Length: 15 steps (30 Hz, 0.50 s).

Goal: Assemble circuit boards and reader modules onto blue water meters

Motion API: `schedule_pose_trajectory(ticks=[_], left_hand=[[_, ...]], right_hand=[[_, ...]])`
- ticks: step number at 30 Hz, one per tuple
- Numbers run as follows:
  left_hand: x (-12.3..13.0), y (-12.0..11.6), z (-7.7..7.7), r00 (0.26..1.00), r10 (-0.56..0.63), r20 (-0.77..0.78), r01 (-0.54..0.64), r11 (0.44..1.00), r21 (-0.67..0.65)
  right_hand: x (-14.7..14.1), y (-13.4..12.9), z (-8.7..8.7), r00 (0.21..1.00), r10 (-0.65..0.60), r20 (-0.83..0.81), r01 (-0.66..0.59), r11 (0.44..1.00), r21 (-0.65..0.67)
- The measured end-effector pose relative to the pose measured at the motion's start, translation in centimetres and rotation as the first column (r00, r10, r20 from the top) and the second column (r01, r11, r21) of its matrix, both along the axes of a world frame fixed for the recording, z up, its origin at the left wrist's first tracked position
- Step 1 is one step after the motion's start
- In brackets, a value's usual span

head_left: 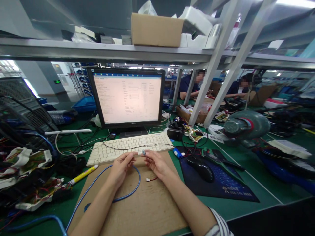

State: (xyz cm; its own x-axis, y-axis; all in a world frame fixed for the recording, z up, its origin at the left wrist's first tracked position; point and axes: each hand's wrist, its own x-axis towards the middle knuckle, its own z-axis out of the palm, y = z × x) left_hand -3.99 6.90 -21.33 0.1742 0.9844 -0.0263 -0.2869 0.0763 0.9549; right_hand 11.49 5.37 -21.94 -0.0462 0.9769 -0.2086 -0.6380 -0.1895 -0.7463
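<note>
Over the cardboard sheet [147, 203], my left hand [121, 167] is closed in a pinch, with the thin blue cable [139, 183] running into it and looping below. Opposite it, my right hand [157, 165] pinches a small blue-grey piece [143, 152]; its exact kind is too small to tell. The two sets of fingertips are close together, just in front of the keyboard. A white plug on a short red wire [148, 179] shows beneath my right hand; the wire's other end is hidden.
Behind my hands stand a cream keyboard [133, 146] and a lit monitor [128, 98]. A yellow marker [83, 175] and opened white casings [34, 164] lie left. To the right are a black mouse [200, 168], green-handled pliers [221, 164] and a motor-like unit [246, 127]. Two people sit beyond.
</note>
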Motion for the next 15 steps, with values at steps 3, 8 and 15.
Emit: schedule_pose_trajectory(ticks=[3,8,15], left_hand=[[-0.03,-0.27,0.31,0.986,-0.068,0.151,0.079,0.994,-0.069],[0.07,-0.32,0.46,0.981,-0.088,0.171,0.108,0.988,-0.108],[0.06,0.03,-0.24,0.998,-0.002,-0.057,-0.006,0.991,-0.134]], right_hand=[[-0.08,-0.11,-0.1,1.0,0.019,0.002,-0.019,1.0,0.014],[-0.11,0.03,-0.35,0.999,0.043,-0.015,-0.043,0.998,0.037],[-0.67,0.11,0.35,0.998,0.024,-0.057,-0.023,1.0,0.005]])
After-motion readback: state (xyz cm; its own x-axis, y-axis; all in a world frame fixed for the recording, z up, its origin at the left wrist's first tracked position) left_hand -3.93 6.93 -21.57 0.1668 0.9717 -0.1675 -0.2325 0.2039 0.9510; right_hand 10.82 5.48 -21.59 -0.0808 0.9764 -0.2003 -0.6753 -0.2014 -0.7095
